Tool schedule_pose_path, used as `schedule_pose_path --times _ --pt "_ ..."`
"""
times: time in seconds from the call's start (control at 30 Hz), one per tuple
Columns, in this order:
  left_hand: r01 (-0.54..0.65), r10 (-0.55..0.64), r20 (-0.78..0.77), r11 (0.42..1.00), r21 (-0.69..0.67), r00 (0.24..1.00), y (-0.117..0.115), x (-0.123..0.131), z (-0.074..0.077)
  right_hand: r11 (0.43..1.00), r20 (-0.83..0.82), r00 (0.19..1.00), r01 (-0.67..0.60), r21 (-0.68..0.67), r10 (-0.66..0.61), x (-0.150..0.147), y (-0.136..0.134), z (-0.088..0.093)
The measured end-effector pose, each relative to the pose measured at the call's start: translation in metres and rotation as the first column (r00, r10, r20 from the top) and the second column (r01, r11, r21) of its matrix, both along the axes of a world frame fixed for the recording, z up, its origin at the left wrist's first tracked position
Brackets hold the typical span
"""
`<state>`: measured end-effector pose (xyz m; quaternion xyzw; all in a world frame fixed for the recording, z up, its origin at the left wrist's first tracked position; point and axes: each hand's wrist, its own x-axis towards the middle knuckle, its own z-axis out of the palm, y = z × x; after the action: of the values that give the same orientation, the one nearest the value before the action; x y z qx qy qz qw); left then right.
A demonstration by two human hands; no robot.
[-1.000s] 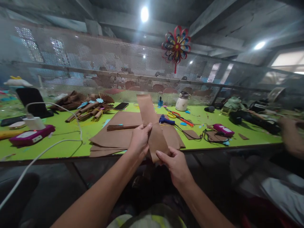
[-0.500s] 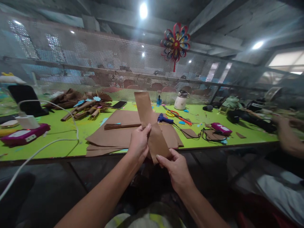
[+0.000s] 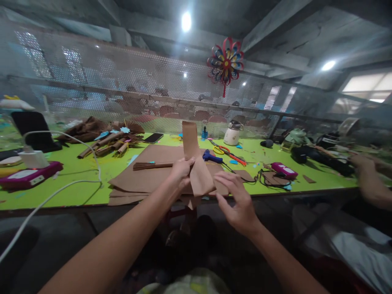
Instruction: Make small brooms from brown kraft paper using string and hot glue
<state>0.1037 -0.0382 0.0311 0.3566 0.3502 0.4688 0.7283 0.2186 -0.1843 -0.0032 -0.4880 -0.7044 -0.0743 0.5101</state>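
A long brown paper strip [image 3: 201, 176], folded and bent, is pinched at its middle by my left hand [image 3: 183, 170], above the table's front edge. Its upper part stands up beyond my thumb and the lower part slants down to the right. My right hand [image 3: 237, 200] is beside the lower end, thumb and fingers apart, with the fingertips close to the paper; whether they touch it I cannot tell. Under and behind the strip lie large brown paper sheets [image 3: 128, 179] and a folded bundle of brown paper [image 3: 150, 165]. A blue glue gun [image 3: 212, 156] rests just beyond.
Scissors [image 3: 226, 150] with orange and yellow handles lie past the glue gun. Purple power strips [image 3: 284, 170] sit at right and left, with a white cable [image 3: 99, 163] looping at left. A white jug [image 3: 232, 134] stands at the back. Another person's arm [image 3: 369, 175] is at far right.
My right hand has let go of the strip's lower end and opened out to the right. The lower part has bent, and the upper part stands more upright. My left hand keeps its pinch.
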Motion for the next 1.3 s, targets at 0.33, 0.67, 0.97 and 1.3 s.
schedule_pose_path --times 0.33,0.67,0.97,1.3 --pt "-0.005 0.007 -0.259 1.0 0.009 0.966 0.02 0.037 -0.037 0.95 0.502 0.865 0.135 -0.282 0.026 0.001 0.02 -0.036" --pt "-0.047 0.141 -0.402 0.971 0.236 0.905 0.04 0.028 -0.056 0.937 0.506 0.862 0.202 -0.286 -0.031 -0.005 0.02 -0.055" --pt "-0.001 0.32 -0.512 0.849 0.529 0.797 0.046 0.0 -0.032 0.934 0.491 0.871 0.186 -0.305 -0.013 -0.004 0.02 -0.058" --pt "0.732 0.405 -0.723 0.168 0.661 0.56 -0.026 -0.046 -0.057 0.928 0.477 0.878 0.207 -0.309 -0.037 -0.007 0.018 -0.056"
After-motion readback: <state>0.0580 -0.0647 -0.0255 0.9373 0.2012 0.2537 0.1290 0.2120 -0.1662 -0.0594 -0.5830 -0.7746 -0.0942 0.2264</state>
